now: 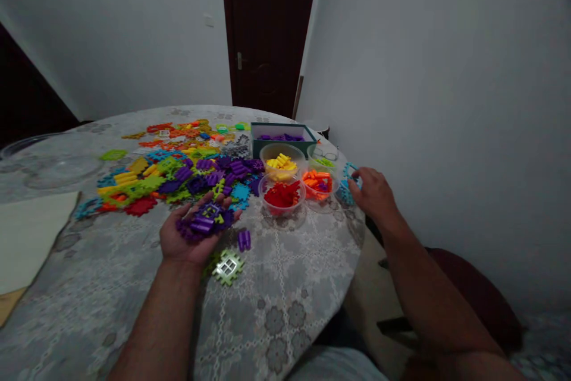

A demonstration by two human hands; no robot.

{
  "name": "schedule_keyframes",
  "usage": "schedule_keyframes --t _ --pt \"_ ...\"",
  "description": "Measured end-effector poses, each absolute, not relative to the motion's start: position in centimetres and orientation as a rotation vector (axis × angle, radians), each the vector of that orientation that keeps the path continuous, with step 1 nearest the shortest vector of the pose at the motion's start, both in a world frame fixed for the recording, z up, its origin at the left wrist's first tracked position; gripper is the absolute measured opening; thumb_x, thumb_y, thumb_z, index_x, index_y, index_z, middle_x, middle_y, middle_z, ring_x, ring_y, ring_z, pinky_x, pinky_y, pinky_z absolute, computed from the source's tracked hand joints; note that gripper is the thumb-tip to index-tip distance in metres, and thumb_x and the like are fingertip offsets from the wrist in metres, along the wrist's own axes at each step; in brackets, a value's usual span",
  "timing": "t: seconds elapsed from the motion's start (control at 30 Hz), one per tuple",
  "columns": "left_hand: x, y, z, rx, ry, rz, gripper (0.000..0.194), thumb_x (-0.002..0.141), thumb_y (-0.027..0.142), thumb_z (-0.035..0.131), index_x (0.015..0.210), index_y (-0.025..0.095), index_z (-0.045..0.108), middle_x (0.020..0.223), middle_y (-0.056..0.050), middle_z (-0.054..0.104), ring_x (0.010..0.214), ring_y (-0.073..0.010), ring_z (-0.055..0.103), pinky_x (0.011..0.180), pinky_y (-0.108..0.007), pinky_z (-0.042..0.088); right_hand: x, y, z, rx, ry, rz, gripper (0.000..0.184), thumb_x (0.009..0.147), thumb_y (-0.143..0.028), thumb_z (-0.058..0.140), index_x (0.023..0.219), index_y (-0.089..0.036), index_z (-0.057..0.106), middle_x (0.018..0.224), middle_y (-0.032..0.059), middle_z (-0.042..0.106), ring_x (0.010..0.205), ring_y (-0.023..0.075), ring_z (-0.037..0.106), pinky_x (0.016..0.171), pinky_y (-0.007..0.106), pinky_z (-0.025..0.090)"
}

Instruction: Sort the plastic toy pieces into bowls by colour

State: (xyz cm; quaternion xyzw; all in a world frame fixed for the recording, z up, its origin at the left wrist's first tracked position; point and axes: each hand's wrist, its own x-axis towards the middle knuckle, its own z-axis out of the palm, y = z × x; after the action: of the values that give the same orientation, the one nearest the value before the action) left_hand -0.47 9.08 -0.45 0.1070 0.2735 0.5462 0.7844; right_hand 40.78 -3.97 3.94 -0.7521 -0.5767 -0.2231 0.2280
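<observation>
My left hand [194, 232] is turned palm up and cupped under a heap of purple interlocking plastic pieces [203, 219], with a yellow-green bit among them. Just right of it, a ribbed purple piece [244, 240] lies on the table, and a pale green window piece [228, 267] lies nearer to me. At the table's right edge, my right hand [373, 192] has its thumb and fingers bent in at a light-blue toothed piece [351, 169]. More blue pieces [345, 193] lie below those fingertips. The exact finger contact is small and dim.
A mixed pile of toy pieces [169, 176] spreads across the table's middle. Clear tubs hold yellow pieces [281, 162], red pieces [282, 194], orange pieces [317, 181] and green pieces [325, 161]. Behind them stands a dark green box [259, 146]. Glasses [328, 156] lie beside the tubs.
</observation>
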Motion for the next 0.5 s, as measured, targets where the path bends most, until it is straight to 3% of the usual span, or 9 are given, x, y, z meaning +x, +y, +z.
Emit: schedule_keyframes --t 0.1,0.2,0.5 --pt "-0.4 9.0 -0.6 0.229 0.579 1.183 0.040 0.088 0.031 0.058 0.119 0.011 0.072 0.116 -0.024 0.075 0.108 -0.0414 0.075 0.086 -0.074 0.061 42.1 -4.0 3.1 -2.153 -1.463 -0.680 0.020 0.095 -0.028 0.058 0.106 -0.016 0.070 0.115 0.0199 0.071 0.113 0.0353 0.065 0.103 0.055 0.050" --pt "-0.4 8.8 -0.6 0.197 0.559 1.159 0.039 0.091 0.033 0.057 0.120 0.011 0.072 0.112 -0.022 0.076 0.103 -0.0392 0.076 0.088 -0.073 0.060 39.6 -3.8 2.7 -1.959 -1.510 -0.671 0.021 0.096 -0.028 0.055 0.107 -0.017 0.071 0.127 0.0213 0.069 0.124 0.0365 0.063 0.108 0.058 0.049" --pt "-0.5 8.6 -0.8 0.187 0.481 1.129 0.040 0.094 0.035 0.054 0.121 0.012 0.072 0.105 -0.019 0.078 0.097 -0.0354 0.077 0.090 -0.064 0.060 21.3 -2.3 3.7 -1.265 -2.045 0.153 0.028 0.104 -0.025 0.055 0.130 -0.026 0.066 0.134 0.0121 0.070 0.118 0.0267 0.070 0.100 0.048 0.061"
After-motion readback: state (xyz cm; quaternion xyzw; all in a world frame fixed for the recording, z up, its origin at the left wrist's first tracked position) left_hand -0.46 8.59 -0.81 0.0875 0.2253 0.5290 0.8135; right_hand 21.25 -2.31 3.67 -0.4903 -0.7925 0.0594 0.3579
